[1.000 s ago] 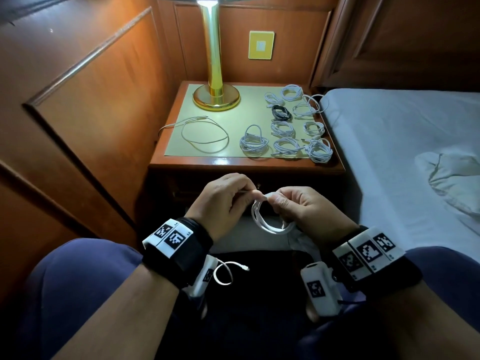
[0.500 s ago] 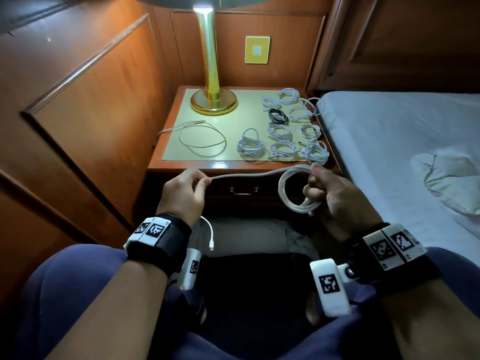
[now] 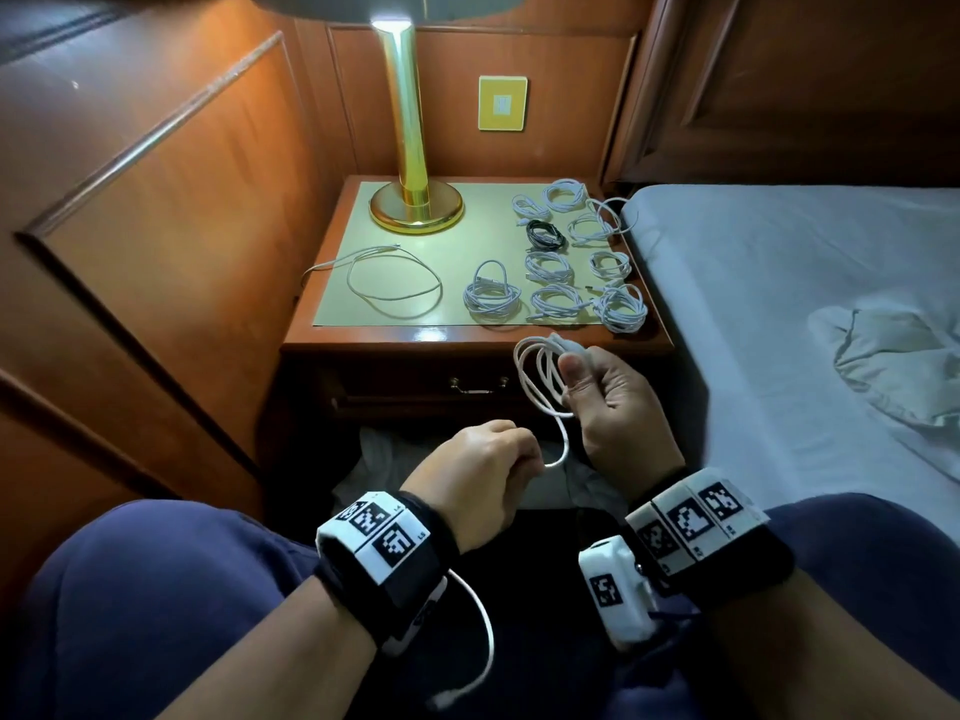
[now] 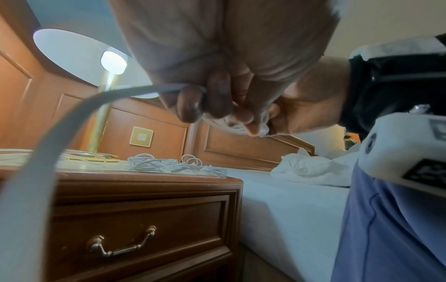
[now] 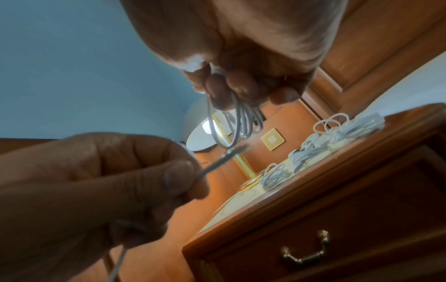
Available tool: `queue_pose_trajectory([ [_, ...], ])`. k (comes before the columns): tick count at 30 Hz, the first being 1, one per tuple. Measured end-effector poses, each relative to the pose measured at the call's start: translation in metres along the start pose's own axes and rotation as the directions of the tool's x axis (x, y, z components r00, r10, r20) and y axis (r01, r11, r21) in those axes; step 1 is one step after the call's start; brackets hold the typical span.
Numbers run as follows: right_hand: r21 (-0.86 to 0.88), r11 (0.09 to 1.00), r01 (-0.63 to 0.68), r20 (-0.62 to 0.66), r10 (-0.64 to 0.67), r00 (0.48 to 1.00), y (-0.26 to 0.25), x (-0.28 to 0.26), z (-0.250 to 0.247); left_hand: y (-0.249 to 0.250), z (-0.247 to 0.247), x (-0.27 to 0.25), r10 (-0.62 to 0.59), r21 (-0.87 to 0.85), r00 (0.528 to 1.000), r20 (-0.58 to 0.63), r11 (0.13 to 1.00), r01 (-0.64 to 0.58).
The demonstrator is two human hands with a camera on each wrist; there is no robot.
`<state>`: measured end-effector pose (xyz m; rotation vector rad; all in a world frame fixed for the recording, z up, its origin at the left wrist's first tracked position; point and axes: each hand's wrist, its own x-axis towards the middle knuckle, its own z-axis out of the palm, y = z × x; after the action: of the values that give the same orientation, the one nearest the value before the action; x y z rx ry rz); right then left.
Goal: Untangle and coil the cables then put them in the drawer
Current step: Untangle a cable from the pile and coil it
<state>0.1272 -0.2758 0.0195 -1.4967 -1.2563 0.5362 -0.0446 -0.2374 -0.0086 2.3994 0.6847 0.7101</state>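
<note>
My right hand (image 3: 574,379) pinches a small coil of white cable (image 3: 535,376) in front of the shut drawer (image 3: 415,392); the loops hang from its fingers (image 5: 231,89) in the right wrist view. Just below and to the left, my left hand (image 3: 527,452) grips the same cable's free run (image 4: 72,124), a short curved stretch joining the two hands. The tail (image 3: 483,631) trails under my left wrist, its plug end over my lap. Several coiled white cables (image 3: 556,298) and one black coil (image 3: 545,235) lie on the nightstand's right half. A loose uncoiled white cable (image 3: 389,280) lies on its left half.
A brass lamp (image 3: 415,205) stands at the back of the nightstand (image 3: 363,340). The drawer has a brass handle (image 4: 120,246). A bed with a white sheet (image 3: 779,304) runs along the right. Wooden wall panels (image 3: 156,226) close off the left. My knees frame the bottom.
Half a second ago my hands were apart with the cable stretched between them. My left hand has since come down and right, close under the right hand, and the stretch has slackened into a short curve.
</note>
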Motion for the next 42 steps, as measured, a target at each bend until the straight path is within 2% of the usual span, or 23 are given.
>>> queue_pose_trajectory([
  [4, 0.059, 0.997, -0.052, 0.098, 0.046, 0.994, 0.002, -0.001, 0.005, 0.003, -0.007, 0.002, 0.055, -0.044, 0.998, -0.034, 0.997, -0.056],
  [8, -0.118, 0.992, -0.045, 0.207, 0.069, 0.976, 0.008, 0.000, 0.004, 0.003, -0.023, 0.007, 0.062, -0.061, 0.988, -0.139, 0.996, -0.071],
  [12, -0.161, 0.987, -0.010, 0.258, 0.052, 0.965, 0.010, 0.000, 0.003, 0.001, -0.030, 0.007, 0.055, -0.064, 0.978, -0.199, 0.996, -0.069],
  [15, -0.183, 0.981, -0.067, 0.332, 0.126, 0.935, 0.007, 0.000, 0.005, -0.006, -0.035, 0.009, 0.058, 0.002, 0.974, -0.218, 0.998, -0.059],
  [17, -0.121, 0.985, -0.126, 0.389, 0.164, 0.906, 0.001, -0.001, 0.004, -0.012, -0.040, 0.011, 0.048, 0.040, 0.972, -0.231, 0.998, -0.040],
  [22, 0.068, 0.979, -0.191, 0.538, 0.125, 0.833, -0.012, -0.003, -0.006, -0.024, -0.045, 0.010, 0.032, 0.080, 0.949, -0.312, 0.997, -0.008],
  [25, 0.180, 0.952, -0.247, 0.548, 0.111, 0.829, -0.014, -0.004, -0.004, -0.026, -0.040, 0.010, -0.003, 0.118, 0.933, -0.361, 0.992, 0.049],
  [27, 0.270, 0.921, -0.280, 0.553, 0.090, 0.829, -0.017, -0.006, -0.004, -0.021, -0.037, 0.010, -0.046, 0.051, 0.917, -0.396, 0.996, 0.072],
  [29, 0.322, 0.897, -0.303, 0.553, 0.081, 0.829, -0.020, -0.006, -0.003, -0.011, -0.036, 0.011, -0.235, -0.209, 0.900, -0.367, 0.964, 0.166],
  [31, 0.343, 0.888, -0.306, 0.557, 0.070, 0.828, -0.021, -0.006, -0.001, -0.003, -0.035, 0.011, -0.424, -0.475, 0.869, -0.255, 0.838, 0.269],
  [34, 0.361, 0.880, -0.309, 0.553, 0.065, 0.831, -0.023, -0.007, 0.004, -0.002, -0.032, 0.011, -0.519, -0.673, 0.844, -0.138, 0.674, 0.305],
  [36, 0.357, 0.888, -0.291, 0.539, 0.059, 0.840, -0.023, -0.007, 0.007, -0.002, -0.033, 0.010, -0.527, -0.769, 0.848, -0.057, 0.565, 0.299],
  [37, 0.356, 0.890, -0.285, 0.529, 0.060, 0.847, -0.023, -0.007, 0.007, -0.002, -0.032, 0.010, -0.505, -0.777, 0.862, -0.030, 0.554, 0.298],
  [40, 0.354, 0.897, -0.263, 0.491, 0.061, 0.869, -0.017, -0.005, 0.006, -0.001, -0.032, 0.008, -0.425, -0.734, 0.905, 0.029, 0.605, 0.308],
  [42, 0.308, 0.917, -0.253, 0.456, 0.091, 0.885, -0.012, -0.004, 0.005, -0.003, -0.031, 0.007, -0.421, -0.710, 0.907, 0.030, 0.629, 0.316],
])
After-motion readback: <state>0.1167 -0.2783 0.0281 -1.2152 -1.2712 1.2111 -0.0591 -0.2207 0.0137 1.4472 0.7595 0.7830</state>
